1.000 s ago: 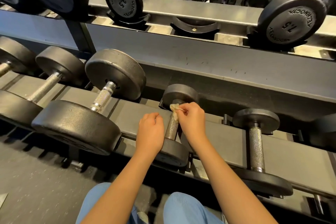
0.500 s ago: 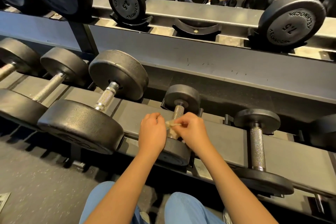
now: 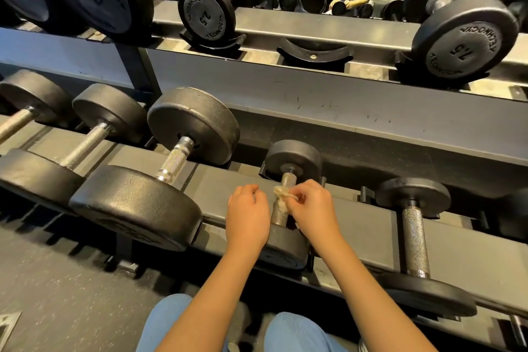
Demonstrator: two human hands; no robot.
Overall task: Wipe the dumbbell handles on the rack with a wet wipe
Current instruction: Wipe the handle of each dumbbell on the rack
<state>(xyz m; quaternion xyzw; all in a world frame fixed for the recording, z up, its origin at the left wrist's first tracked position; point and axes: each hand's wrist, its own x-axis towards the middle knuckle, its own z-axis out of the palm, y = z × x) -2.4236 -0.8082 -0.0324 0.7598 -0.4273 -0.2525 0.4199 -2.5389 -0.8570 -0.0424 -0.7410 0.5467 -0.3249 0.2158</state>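
Observation:
A small black dumbbell lies on the lower shelf of the rack, its knurled steel handle running toward me. My right hand pinches a crumpled, yellowish wet wipe against the middle of that handle. My left hand sits just left of the handle with its fingers curled; whether it touches the wipe or the handle is hidden. The dumbbell's near head lies under my wrists.
A larger dumbbell lies to the left, and two more sit further left. Another small dumbbell lies to the right. The upper shelf carries dumbbells marked 2.5 and 7.5 and an empty cradle. Dark floor lies below.
My right hand and the wipe slid down the handle toward me, then back up a little. My left hand stayed beside the handle. The view drifted slightly.

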